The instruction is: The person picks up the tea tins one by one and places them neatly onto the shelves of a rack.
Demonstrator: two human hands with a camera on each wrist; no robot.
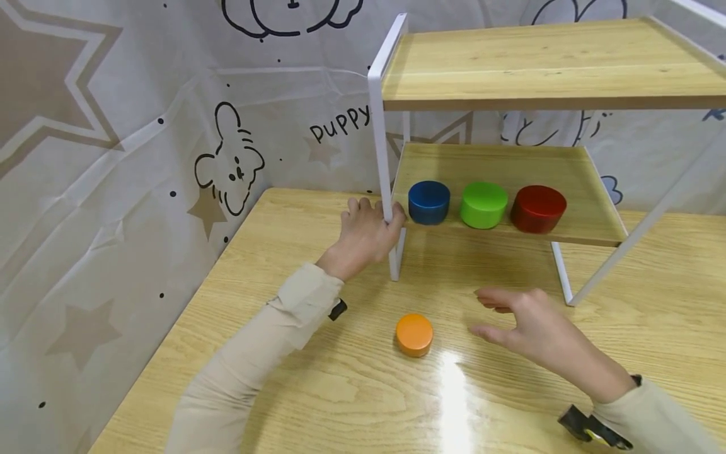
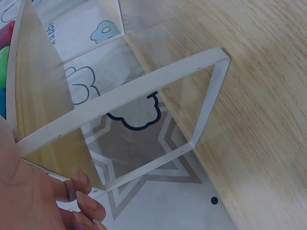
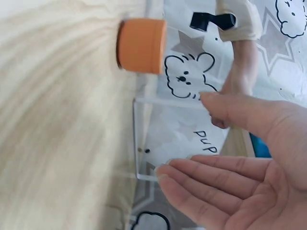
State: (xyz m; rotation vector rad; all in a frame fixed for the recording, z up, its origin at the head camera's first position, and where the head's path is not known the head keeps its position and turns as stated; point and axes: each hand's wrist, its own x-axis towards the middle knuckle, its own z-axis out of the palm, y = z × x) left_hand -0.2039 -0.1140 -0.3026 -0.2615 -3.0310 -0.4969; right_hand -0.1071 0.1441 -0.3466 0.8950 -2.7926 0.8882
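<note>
My left hand (image 1: pixel 368 230) grips the white metal leg (image 1: pixel 381 139) of a two-tier wooden shelf, its thumb on the shelf side and its fingers on the outer side. In the left wrist view the fingers curl beside the white frame (image 2: pixel 120 91). An orange round block (image 1: pixel 414 335) stands on the table in front of the shelf. To the right of that block, apart from it, my right hand (image 1: pixel 530 325) holds nothing. Its thumb and fingers are spread apart, and the palm shows in the right wrist view.
On the lower shelf board (image 1: pixel 505 167) stand a blue block (image 1: pixel 428 203), a green block (image 1: pixel 484 205) and a red block (image 1: pixel 538 209) in a row. The upper board (image 1: pixel 544 63) overhangs them. A printed cloth (image 1: pixel 136 252) borders the table (image 1: pixel 317 384) at left and back.
</note>
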